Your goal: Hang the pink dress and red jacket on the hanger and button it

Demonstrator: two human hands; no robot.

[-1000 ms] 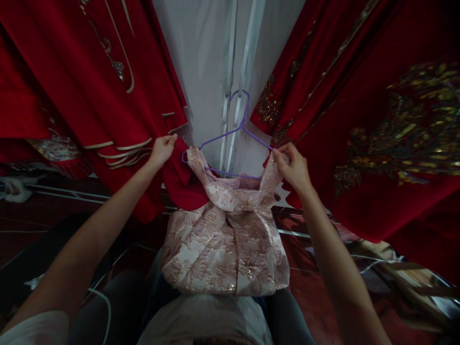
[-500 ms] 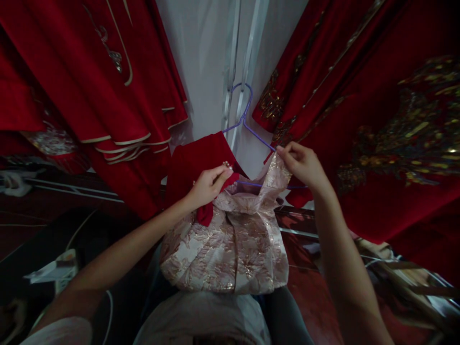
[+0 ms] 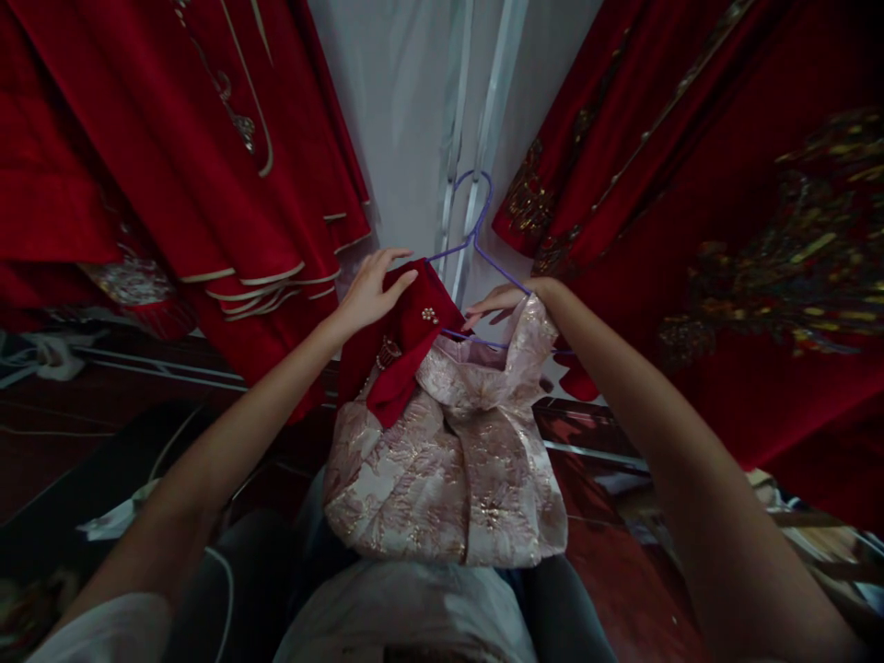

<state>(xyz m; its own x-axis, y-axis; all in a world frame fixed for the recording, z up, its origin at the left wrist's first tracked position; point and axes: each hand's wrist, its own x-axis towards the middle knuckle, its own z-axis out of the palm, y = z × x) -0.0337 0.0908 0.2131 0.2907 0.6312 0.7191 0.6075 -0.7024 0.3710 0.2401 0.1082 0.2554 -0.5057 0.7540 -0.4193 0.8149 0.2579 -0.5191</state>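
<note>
Pink brocade garment [image 3: 446, 460] with a gold flower pattern hangs in the middle of the frame, on a purple wire hanger [image 3: 476, 249]. Its lower part rests against the person's body at the bottom centre. A red velvet piece [image 3: 397, 359] lies over the left shoulder of the hanger and covers the upper left part of the pink cloth. Small pearl ornaments [image 3: 429, 315] sit on it.

The left hand [image 3: 369, 295] lies on the top edge of the red velvet piece. Its fingers are stretched out long and a little apart, flat on the cloth, and the thumb is hidden.

The right hand [image 3: 501, 299] is at the right shoulder of the hanger, where the pink strap goes over the wire. Its fingers point to the left, close together and half stretched; whether they pinch the cloth I cannot tell.

Red garments with pale trim [image 3: 207, 184] hang at the upper left, and red garments with gold embroidery [image 3: 725, 230] fill the right side. A white wall [image 3: 407, 110] shows between them, behind the hanger's hook.
</note>
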